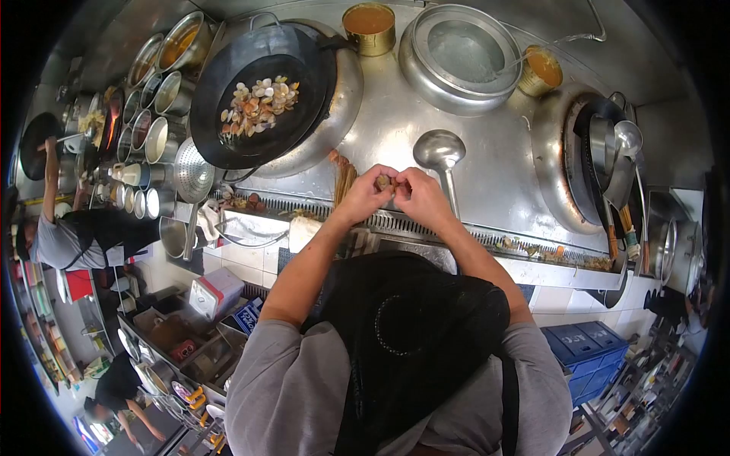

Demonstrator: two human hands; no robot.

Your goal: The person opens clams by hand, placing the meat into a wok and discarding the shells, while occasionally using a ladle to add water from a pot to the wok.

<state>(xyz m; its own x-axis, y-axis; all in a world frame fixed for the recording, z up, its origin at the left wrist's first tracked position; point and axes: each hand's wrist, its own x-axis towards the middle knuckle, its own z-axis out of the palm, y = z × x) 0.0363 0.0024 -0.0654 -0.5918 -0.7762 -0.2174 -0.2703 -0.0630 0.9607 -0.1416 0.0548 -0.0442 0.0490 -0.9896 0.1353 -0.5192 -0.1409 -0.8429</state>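
Observation:
My left hand is closed, its fingertips pinching a small greenish-brown piece whose kind I cannot make out. My right hand meets it at the fingertips, also closed; what lies between its fingers is hidden. Both hands are above the front edge of the steel cooking range. Just right of them rests a steel ladle, bowl face up, and a bamboo wok brush is at their left. A tilted black wok at the upper left has what look like clams in it.
Behind stand a water-filled pot under a running spout and two cans of orange liquid. At right, a wok burner carries pans and ladles. Left are a perforated skimmer, seasoning containers and a co-worker.

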